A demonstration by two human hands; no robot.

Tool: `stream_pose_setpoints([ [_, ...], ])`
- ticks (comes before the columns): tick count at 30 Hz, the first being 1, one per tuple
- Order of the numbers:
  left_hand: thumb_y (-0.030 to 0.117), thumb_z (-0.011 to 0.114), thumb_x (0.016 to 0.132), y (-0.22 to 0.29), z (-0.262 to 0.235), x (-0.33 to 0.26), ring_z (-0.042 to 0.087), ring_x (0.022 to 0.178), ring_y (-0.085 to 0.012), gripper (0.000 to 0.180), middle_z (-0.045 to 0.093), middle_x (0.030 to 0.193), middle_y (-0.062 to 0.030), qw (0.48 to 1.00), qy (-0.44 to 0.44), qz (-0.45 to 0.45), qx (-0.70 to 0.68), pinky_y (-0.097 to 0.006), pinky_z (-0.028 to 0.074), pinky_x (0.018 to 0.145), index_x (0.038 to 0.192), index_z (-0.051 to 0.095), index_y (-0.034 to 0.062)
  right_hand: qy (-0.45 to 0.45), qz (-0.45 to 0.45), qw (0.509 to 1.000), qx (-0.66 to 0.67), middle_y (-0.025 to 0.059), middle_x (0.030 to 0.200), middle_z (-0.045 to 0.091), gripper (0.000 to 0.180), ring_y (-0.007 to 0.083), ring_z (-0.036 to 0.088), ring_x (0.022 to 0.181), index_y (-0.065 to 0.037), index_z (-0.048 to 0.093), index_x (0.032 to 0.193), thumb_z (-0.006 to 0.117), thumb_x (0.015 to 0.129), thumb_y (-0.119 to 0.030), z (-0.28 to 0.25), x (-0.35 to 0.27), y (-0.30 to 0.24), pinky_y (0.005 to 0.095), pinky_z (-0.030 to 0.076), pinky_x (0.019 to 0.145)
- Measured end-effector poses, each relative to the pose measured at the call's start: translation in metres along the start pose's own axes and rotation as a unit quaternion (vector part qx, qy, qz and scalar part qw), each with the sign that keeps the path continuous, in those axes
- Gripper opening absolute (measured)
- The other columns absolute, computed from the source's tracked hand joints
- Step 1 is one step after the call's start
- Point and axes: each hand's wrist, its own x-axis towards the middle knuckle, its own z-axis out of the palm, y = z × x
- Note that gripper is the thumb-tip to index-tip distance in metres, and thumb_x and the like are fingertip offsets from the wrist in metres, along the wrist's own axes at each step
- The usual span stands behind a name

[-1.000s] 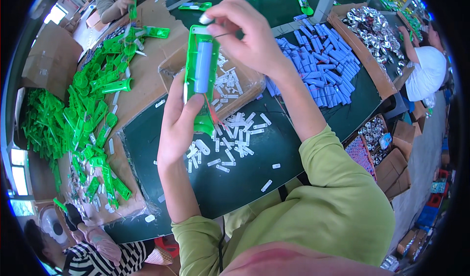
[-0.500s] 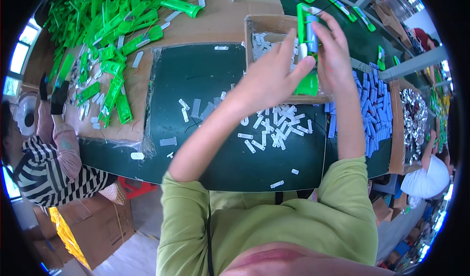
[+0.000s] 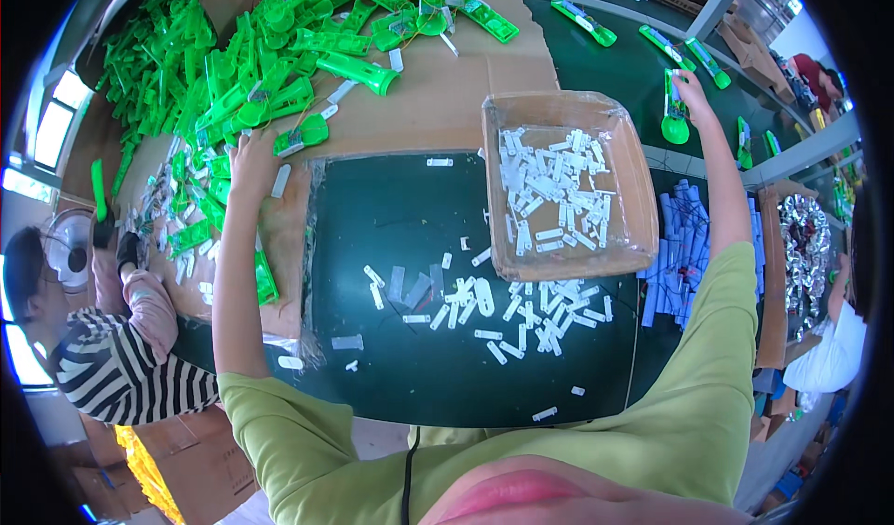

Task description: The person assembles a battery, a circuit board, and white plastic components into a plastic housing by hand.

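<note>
Toward the near table (image 3: pixel 410 218) edge: loose white strips (image 3: pixel 543 316). Just behind, cardboard box (image 3: pixel 573 266) of more. Farther, left hand (image 3: pixel 251 164) at heap of green casings (image 3: pixel 335 43), grip unclear. Farthest, right hand (image 3: pixel 692 97) grips one lidless green casing (image 3: pixel 675 129) at far right.

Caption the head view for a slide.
Left hand at piled green casings, right hand at a separate casing, box of white strips between.

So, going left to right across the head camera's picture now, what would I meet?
Striped top, left grip, open cardboard box of white strips, green casing touched by the right grip, shiny silver parts.
</note>
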Motion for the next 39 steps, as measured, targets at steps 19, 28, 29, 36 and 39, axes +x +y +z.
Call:
stream_pose_setpoints([
  [19, 0.023, 0.062, 0.079, 0.107, -0.172, -0.127, 0.052, 0.097, -0.0313, 0.048, 0.055, 0.109, -0.0108, 0.933, 0.21, 0.288, -0.053, -0.041, 0.04, 0.088, 0.123, 0.05, 0.0096, -0.11, -0.703, 0.698, -0.076, 0.0155, 0.108, 0.058, 0.053, 0.0308, 0.056, 0.102, -0.006, 0.048, 0.121, 0.064, 0.078, -0.032, 0.121, -0.301, -0.243, 0.0404, 0.043, 0.088],
  [28, 0.044, 0.067, 0.078, 0.117, -0.186, -0.175, 0.043, 0.118, -0.0253, 0.081, 0.043, 0.129, -0.015, 0.723, 0.356, 0.131, -0.578, -0.04, 0.033, 0.1, 0.135, 0.032, 0.0003, -0.216, -0.5, 0.838, 0.034, 0.0197, 0.097, 0.059, 0.057, 0.0366, 0.058, 0.088, -0.001, 0.05, 0.11, 0.068, 0.073, -0.039, 0.076, -0.39, -0.262, 0.042, 0.046, 0.078],
  [29, 0.045, 0.066, 0.079, 0.121, -0.167, -0.179, 0.041, 0.12, -0.0248, 0.081, 0.043, 0.129, -0.0146, 0.686, 0.255, 0.171, -0.66, -0.04, 0.031, 0.101, 0.136, 0.031, -0.0012, -0.185, -0.497, 0.846, 0.053, 0.0217, 0.097, 0.059, 0.061, 0.0376, 0.058, 0.089, -0.001, 0.047, 0.113, 0.069, 0.072, -0.04, 0.074, -0.399, -0.266, 0.0428, 0.046, 0.078],
  [36, 0.031, 0.053, 0.09, 0.193, -0.188, -0.178, 0.051, 0.111, -0.0192, 0.051, 0.052, 0.121, -0.0123, 0.477, 0.068, 0.167, -0.86, -0.034, 0.038, 0.095, 0.127, 0.041, -0.0011, -0.327, -0.327, 0.848, 0.258, 0.0122, 0.1, 0.058, 0.069, 0.0205, 0.061, 0.084, 0.001, 0.032, 0.124, 0.068, 0.079, -0.036, 0.054, -0.424, -0.262, 0.0308, 0.048, 0.073],
  [39, 0.046, 0.047, 0.089, 0.2, -0.194, -0.163, 0.053, 0.109, -0.0254, 0.059, 0.055, 0.116, -0.0154, 0.432, 0.095, 0.178, -0.879, -0.036, 0.043, 0.093, 0.124, 0.041, -0.0014, -0.445, -0.217, 0.76, 0.422, 0.0066, 0.095, 0.057, 0.048, 0.0094, 0.056, 0.07, -0.003, 0.04, 0.12, 0.064, 0.084, -0.024, 0.053, -0.417, -0.245, 0.0223, 0.046, 0.059],
])
